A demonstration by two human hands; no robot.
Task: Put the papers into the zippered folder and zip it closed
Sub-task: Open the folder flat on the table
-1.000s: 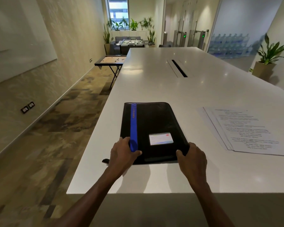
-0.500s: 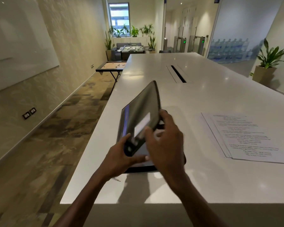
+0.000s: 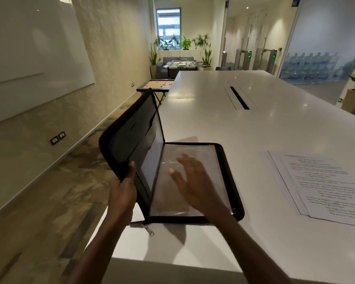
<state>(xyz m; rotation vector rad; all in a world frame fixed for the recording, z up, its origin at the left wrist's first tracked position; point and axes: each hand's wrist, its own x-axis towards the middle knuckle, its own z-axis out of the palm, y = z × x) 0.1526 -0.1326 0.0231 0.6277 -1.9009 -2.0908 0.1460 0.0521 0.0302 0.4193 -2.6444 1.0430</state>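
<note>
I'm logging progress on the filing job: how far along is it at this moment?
Done: the zippered folder is unzipped and open on the table. In hand: the left hand grips the raised cover, and the right hand is spread over the clear inner sleeve. Left: the papers lie beside it, not inserted; zipping remains.

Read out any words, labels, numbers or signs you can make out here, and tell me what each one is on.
No text can be read.
papers: many printed lines, too small and blurred.
folder: no label shows on its open inside.
green lights on the far gates: glowing marks, shape unclear.
wall sign, top right: too small.
</note>
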